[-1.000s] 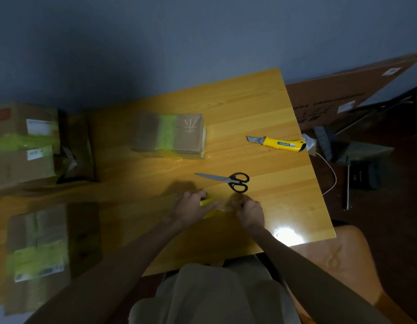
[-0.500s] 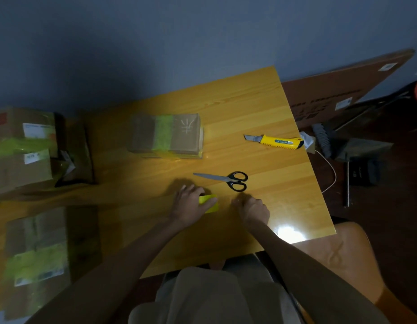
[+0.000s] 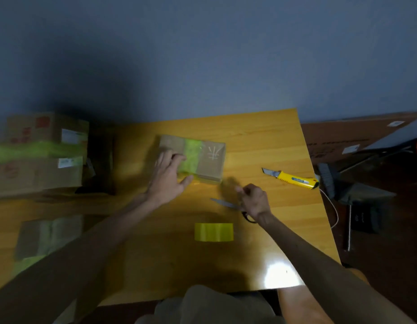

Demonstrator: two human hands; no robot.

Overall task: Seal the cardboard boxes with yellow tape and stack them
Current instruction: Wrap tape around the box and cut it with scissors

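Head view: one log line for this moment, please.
left hand: on small taped box | right hand: above scissors, loosely curled, empty | yellow tape: on table, untouched | utility knife: idle

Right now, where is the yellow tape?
The yellow tape lies flat on the wooden table, near its front edge, between the two forearms and just nearer than the scissors.

Left hand (image 3: pixel 166 181) released the yellow tape roll (image 3: pixel 213 231) and moved forward; fingers now spread on the small taped cardboard box (image 3: pixel 203 160). Tape roll left lying free on the bench (image 3: pixel 261 141), nearer the front edge. Right hand (image 3: pixel 253 201) lifted forward, loosely curled, now over the scissors (image 3: pixel 226 204) handles.
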